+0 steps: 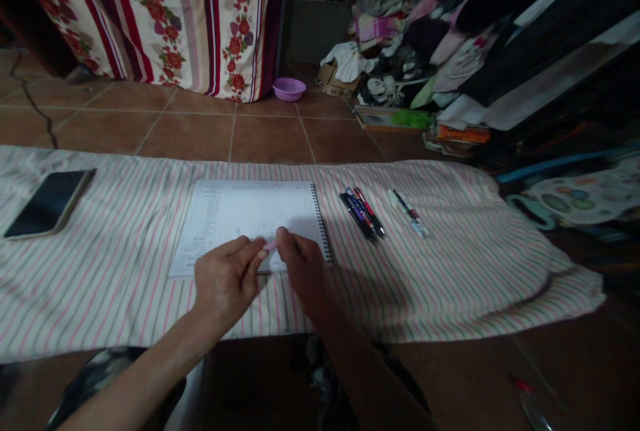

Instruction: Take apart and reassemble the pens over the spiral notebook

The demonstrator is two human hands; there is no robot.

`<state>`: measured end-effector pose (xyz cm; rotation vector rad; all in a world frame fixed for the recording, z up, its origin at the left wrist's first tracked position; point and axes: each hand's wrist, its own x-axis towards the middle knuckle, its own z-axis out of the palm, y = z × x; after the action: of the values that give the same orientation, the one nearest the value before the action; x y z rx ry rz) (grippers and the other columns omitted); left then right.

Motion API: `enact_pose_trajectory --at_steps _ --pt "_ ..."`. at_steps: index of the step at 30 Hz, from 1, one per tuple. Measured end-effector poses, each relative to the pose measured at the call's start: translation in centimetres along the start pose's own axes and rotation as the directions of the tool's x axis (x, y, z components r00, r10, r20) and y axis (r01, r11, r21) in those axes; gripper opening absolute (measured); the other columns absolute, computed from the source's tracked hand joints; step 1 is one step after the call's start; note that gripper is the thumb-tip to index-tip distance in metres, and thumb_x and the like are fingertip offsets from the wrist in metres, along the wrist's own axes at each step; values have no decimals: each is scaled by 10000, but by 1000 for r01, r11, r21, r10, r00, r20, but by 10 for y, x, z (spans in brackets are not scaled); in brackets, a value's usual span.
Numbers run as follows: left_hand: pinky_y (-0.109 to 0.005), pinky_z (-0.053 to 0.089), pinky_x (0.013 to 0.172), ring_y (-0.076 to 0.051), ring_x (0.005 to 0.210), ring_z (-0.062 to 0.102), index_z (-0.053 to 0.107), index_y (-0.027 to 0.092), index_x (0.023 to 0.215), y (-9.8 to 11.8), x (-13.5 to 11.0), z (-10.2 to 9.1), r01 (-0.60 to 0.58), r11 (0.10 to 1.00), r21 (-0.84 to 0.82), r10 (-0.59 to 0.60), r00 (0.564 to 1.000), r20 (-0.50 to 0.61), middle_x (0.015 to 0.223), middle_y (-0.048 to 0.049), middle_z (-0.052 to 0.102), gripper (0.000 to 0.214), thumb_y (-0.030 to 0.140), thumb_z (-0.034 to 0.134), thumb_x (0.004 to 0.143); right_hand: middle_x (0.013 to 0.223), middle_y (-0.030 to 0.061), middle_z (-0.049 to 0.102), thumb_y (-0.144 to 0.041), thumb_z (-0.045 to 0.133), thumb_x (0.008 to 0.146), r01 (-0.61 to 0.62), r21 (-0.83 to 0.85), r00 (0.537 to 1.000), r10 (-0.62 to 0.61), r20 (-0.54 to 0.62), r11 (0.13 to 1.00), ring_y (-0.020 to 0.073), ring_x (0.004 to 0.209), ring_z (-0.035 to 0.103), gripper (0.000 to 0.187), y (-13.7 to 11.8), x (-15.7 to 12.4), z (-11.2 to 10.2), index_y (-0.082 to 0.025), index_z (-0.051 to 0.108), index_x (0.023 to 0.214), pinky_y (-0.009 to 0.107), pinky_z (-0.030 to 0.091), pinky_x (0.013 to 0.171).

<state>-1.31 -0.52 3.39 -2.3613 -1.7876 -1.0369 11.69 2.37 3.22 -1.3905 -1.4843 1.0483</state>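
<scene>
Over the near edge of a white spiral notebook (250, 214), my left hand (225, 281) and my right hand (303, 264) meet fingertip to fingertip. Both pinch a small pink object (271, 245) between them; I cannot make out what it is. The notebook lies open on a pink-and-green striped cloth (450, 264) spread on the floor. Its wire binding runs down the right side. A bunch of pens (363, 212) lies right of the notebook, with a white pen (409, 213) a little further right.
A dark phone (47, 203) lies on the cloth at far left. Beyond the cloth are brown floor tiles (270, 137), a floral mattress (165, 17) standing upright, a purple bowl (289, 89), and a heap of clothes (415, 37) at back right. Another pen (533, 404) lies at the bottom right.
</scene>
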Motion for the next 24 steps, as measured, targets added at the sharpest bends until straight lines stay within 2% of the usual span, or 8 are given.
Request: enact_pose_trajectory --at_steps 3,6,11,13,15,18,21,24 --pt "-228 365 484 -125 540 557 695 171 877 -1 1 -6 127 986 -111 -115 987 115 611 -5 599 315 331 425 890 480 -54 294 -466 359 862 30 -23 1000 -30 5 999 89 474 293 441 0 -2 2 -210 313 506 253 223 473" --pt "-238 390 524 -132 565 546 701 184 798 -4 3 -12 291 915 -279 -213 937 277 588 1 583 311 347 446 868 473 -59 275 -431 365 870 82 -69 997 -82 2 994 84 468 276 430 0 -4 2 -209 288 510 256 205 474" --pt "-224 335 432 -101 454 414 698 163 724 -9 9 -17 588 574 -570 -226 783 580 471 26 482 298 374 509 812 475 -58 300 -409 361 884 152 -94 988 -149 39 984 81 466 286 420 -3 -7 0 -196 375 522 255 209 477" --pt "-221 327 418 -93 436 391 704 159 742 -9 7 -15 626 494 -603 -221 762 609 457 31 462 290 374 521 804 481 -57 306 -414 360 882 157 -105 987 -153 52 982 81 468 292 417 -5 -5 -1 -194 395 530 252 220 480" --pt "-236 391 478 -119 524 480 708 169 798 -7 2 -9 574 537 -618 -300 815 496 535 8 537 274 365 517 816 483 -57 308 -434 366 874 148 -94 988 -143 58 984 81 470 295 422 -6 -2 -2 -197 376 525 247 235 482" --pt "-249 435 582 -136 646 548 694 195 912 -6 -6 3 461 713 -528 -385 887 255 672 -7 594 255 356 513 834 499 -54 353 -471 359 866 79 3 997 -79 19 997 87 486 343 420 -5 4 -3 -197 409 552 236 281 492" --pt "-231 416 547 -122 597 529 674 186 952 -6 -12 11 387 827 -408 -372 921 119 633 5 545 258 343 491 860 548 -44 459 -478 462 814 -48 148 997 56 -48 988 95 518 426 340 -1 10 -2 -183 526 658 225 339 510" --pt "-219 426 554 -116 609 549 656 182 996 -5 -12 13 308 895 -322 -322 947 10 677 -2 568 254 322 483 873 626 -9 573 -445 574 737 -156 309 985 170 -20 938 104 557 498 280 3 12 1 -167 604 715 215 379 505"
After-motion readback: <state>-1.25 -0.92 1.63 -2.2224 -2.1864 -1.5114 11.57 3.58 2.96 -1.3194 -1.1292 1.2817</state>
